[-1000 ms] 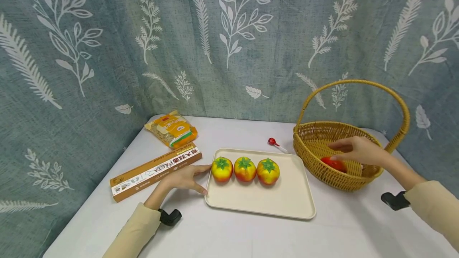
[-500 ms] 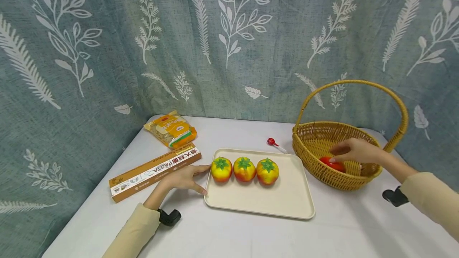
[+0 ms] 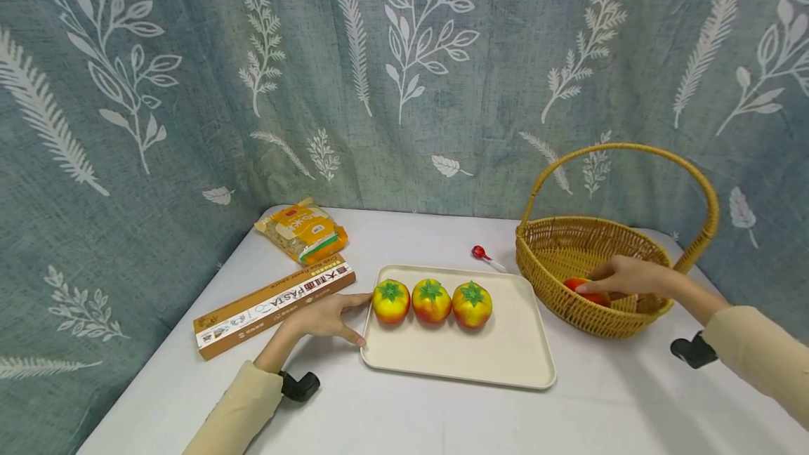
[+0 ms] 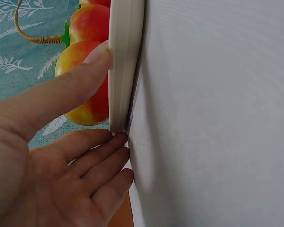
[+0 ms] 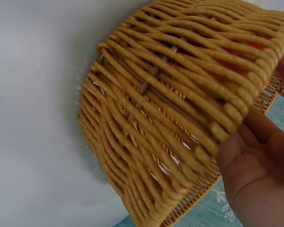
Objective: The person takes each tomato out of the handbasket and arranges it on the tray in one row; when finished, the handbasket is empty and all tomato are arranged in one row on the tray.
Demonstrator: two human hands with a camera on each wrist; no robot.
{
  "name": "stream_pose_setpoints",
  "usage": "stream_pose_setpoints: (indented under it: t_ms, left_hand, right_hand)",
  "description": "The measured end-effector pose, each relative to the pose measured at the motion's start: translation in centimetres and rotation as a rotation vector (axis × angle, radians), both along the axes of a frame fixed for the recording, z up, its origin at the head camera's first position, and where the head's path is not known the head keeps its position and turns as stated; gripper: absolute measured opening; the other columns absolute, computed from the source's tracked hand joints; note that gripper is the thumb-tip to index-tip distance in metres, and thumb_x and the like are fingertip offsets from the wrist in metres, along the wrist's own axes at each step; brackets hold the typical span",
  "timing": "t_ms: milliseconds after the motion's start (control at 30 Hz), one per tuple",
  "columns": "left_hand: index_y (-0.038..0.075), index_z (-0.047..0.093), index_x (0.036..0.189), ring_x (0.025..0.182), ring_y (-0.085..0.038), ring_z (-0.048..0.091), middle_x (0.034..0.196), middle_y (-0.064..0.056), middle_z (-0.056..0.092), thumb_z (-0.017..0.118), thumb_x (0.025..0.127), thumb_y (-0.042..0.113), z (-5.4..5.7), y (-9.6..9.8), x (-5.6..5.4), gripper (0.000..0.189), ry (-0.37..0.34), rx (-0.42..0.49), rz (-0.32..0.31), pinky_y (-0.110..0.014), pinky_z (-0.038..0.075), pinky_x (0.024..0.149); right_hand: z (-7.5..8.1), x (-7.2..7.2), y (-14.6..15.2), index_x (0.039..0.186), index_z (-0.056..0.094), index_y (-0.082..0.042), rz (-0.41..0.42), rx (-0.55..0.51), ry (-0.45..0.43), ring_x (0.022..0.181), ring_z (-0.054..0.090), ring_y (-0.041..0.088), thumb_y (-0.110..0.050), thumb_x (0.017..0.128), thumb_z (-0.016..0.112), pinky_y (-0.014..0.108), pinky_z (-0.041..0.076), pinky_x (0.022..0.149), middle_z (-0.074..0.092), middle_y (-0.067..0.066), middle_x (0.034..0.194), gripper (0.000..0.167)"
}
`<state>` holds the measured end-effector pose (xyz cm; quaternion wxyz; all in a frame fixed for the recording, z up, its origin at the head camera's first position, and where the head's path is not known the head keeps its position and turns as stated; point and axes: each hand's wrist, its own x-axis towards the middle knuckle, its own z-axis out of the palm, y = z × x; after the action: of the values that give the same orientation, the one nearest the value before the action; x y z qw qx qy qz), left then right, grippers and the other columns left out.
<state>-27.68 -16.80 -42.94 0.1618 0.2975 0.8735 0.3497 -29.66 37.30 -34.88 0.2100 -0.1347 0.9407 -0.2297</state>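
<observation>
In the head view my left hand (image 3: 331, 314) is at the left end of a cream tray (image 3: 512, 343). Its thumb touches the tray's rim, and the fingers extend loosely along the edge, as the left wrist view shows. Three yellow-and-red fruits with green leafy caps, such as the nearest one (image 3: 391, 302), sit in a row on the tray. My right hand (image 3: 638, 278) reaches into a wicker basket (image 3: 556, 311) and grips a red fruit (image 3: 593, 295) between thumb and fingers. The basket's woven wall (image 5: 170, 104) hides most of that fruit in the right wrist view.
A long pasta box (image 3: 274, 306) lies to the left, with an orange-and-clear food packet (image 3: 303, 232) behind it. Behind the tray is a red lollipop (image 3: 480, 253). The basket's tall handle (image 3: 632, 146) arches over the right hand, and a patterned curtain (image 3: 404, 90) surrounds the table.
My right hand has dropped lower into the basket and closed around the red fruit, which has turned slightly. The left hand and tray stay in place.
</observation>
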Motion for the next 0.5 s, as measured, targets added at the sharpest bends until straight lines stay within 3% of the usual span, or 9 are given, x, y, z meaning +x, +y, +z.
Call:
stream_pose_setpoints:
  t_ms: [100, 200, 333, 500]
  left_hand:
    - [-0.005, 0.037, 0.145, 0.138, -0.032, 0.035, 0.149, -0.018, 0.037, 0.085, 0.073, 0.022, -0.1, 0.0, 0.0, 0.090, 0.006, -0.004, -0.003, -0.044, 0.030, 0.113]
    - [-0.004, 0.037, 0.145, 0.138, -0.032, 0.035, 0.150, -0.018, 0.037, 0.086, 0.073, 0.022, -0.1, 0.0, 0.0, 0.090, 0.005, -0.008, -0.002, -0.043, 0.030, 0.113]
    - [-0.004, 0.037, 0.145, 0.138, -0.031, 0.034, 0.150, -0.018, 0.037, 0.085, 0.073, 0.023, -0.2, 0.0, -0.1, 0.091, -0.006, 0.000, 0.003, -0.043, 0.030, 0.113]
    - [-0.004, 0.037, 0.145, 0.138, -0.032, 0.035, 0.150, -0.018, 0.037, 0.085, 0.073, 0.023, -0.2, 0.0, -0.1, 0.091, -0.008, 0.004, -0.001, -0.044, 0.030, 0.112]
  right_hand:
    - [0.0, 0.1, 0.1, 0.075, 0.063, -0.009, 0.022, 0.006, 0.029, 0.056, 0.037, 0.009, -0.037, 0.094, 0.061, 0.023, 0.034, 0.051, 0.044, -0.004, 0.060, 0.034]
    - [0.3, 0.2, 0.3, 0.080, 0.067, -0.008, 0.057, 0.035, 0.077, 0.058, 0.042, 0.010, -0.038, 0.093, 0.063, 0.025, 0.036, 0.053, 0.052, -0.003, 0.063, 0.033]
    - [1.0, 0.2, 0.3, 0.111, 0.068, 0.005, 0.071, 0.067, 0.115, 0.072, 0.055, 0.016, -0.041, 0.091, 0.065, 0.031, 0.049, 0.062, 0.069, 0.005, 0.087, 0.049]
    - [2.1, 0.4, 0.2, 0.117, 0.063, 0.011, 0.097, 0.093, 0.151, 0.081, 0.063, 0.017, -0.040, 0.090, 0.067, 0.035, 0.056, 0.070, 0.070, 0.009, 0.097, 0.058]
